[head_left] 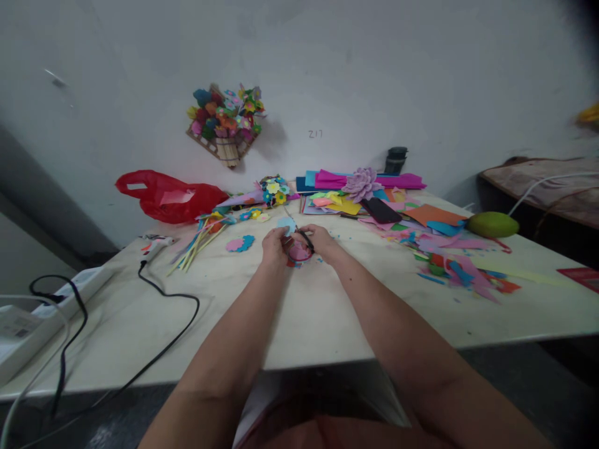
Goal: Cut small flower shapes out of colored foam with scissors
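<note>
At the middle of the table, my left hand (275, 246) is closed on a light blue paper piece (286, 223). My right hand (322, 240) is wrapped round the handles of dark scissors (305, 239), whose blades point up and left beside the paper. Under the hands lie a round pink piece (299, 251) and small blue and red scraps; whether the pink piece is touched I cannot tell. To the left of my left hand, pink and blue scalloped paper shapes (240, 243) lie flat on the table.
A glue gun (156, 247) with a black cord and a power strip (70, 299) lie at the left. Behind are a red plastic bag (173, 198) and paper flowers (274, 189). Colored paper scraps (461, 262), a phone (380, 211) and a green fruit (493, 224) lie right.
</note>
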`<state>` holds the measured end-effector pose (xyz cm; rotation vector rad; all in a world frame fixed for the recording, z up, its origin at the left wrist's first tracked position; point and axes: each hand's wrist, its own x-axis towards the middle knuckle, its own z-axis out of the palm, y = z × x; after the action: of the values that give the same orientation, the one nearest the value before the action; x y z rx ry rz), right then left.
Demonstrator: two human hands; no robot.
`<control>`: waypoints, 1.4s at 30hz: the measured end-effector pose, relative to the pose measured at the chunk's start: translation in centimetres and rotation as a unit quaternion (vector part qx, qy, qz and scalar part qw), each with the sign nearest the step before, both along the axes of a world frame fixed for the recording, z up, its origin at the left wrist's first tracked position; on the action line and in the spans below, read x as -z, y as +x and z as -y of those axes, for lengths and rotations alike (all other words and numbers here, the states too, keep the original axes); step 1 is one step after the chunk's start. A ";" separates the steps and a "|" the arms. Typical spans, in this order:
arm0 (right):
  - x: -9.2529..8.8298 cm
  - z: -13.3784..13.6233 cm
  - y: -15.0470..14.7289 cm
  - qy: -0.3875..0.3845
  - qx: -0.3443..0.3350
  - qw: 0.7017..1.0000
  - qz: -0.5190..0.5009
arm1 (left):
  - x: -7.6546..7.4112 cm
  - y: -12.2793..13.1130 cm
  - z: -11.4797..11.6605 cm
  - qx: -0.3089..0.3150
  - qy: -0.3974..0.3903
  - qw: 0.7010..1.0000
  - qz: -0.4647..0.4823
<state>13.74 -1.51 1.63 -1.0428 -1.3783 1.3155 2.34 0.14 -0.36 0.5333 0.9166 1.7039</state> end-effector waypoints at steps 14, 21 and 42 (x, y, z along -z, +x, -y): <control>0.2 -0.2 0.0 -0.003 0.004 1.000 0.001 | 0.2 0.0 0.0 0.014 0.011 1.000 0.002; 0.2 -0.2 -0.1 -0.002 0.005 1.000 0.002 | 0.4 -0.1 -0.2 0.016 0.021 1.000 0.001; -0.5 -0.6 1.4 -0.016 0.057 0.998 0.021 | -0.6 -1.6 0.3 0.057 0.004 0.997 -0.056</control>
<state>15.16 -0.90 2.14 -1.1596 -1.3114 1.2417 0.74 -0.17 0.29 0.6801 0.9412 1.5871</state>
